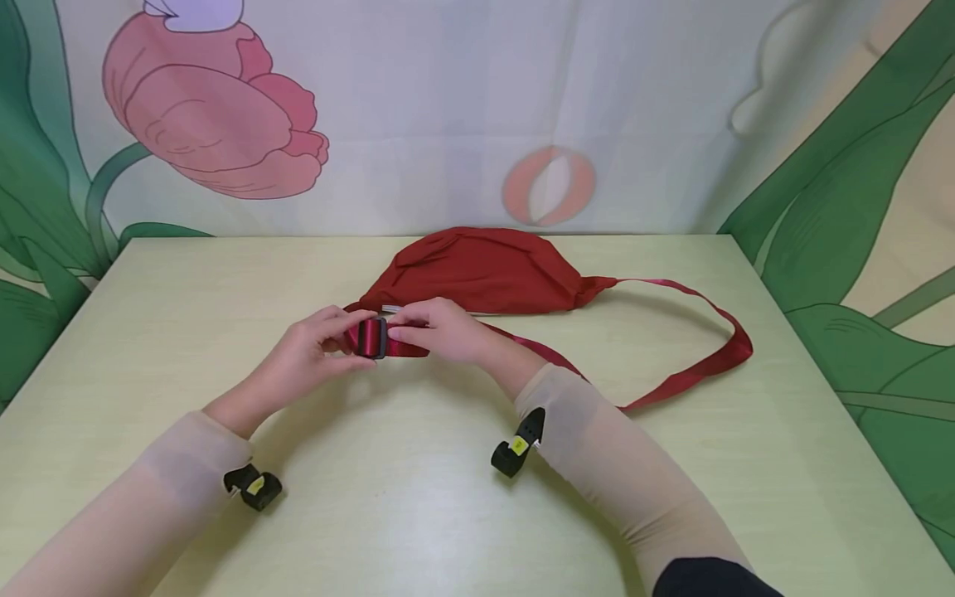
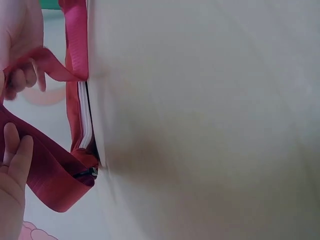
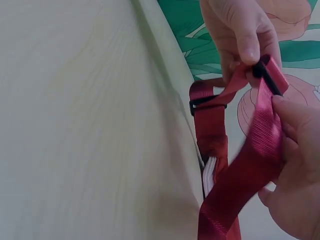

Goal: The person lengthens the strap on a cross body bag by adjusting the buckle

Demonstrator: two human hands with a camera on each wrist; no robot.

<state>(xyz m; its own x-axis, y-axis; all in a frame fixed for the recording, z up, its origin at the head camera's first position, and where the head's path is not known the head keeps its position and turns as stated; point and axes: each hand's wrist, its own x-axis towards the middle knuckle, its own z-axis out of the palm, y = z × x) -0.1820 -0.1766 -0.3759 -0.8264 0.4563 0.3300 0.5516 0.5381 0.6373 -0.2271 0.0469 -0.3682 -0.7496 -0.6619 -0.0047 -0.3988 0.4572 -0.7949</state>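
Observation:
A red waist bag (image 1: 481, 274) lies at the back of the table, its webbing strap (image 1: 734, 348) looping out to the right. Near the bag's left end, my left hand (image 1: 298, 361) pinches the strap beside a black slide buckle (image 1: 371, 338). From the other side of that buckle, my right hand (image 1: 448, 332) pinches the strap between thumb and fingers. In the right wrist view, the strap threads through the slide buckle (image 3: 269, 77) between both hands. Lower there, a second black loop (image 3: 207, 101) sits on the strap. A whitish zipper (image 2: 85, 115) runs along the bag's edge.
The pale wooden table (image 1: 418, 497) extends in front of and around the bag. A printed curtain (image 1: 418, 108) with flowers and leaves hangs behind its back edge. Small black devices (image 1: 257, 487) are fixed at both sleeves' cuffs.

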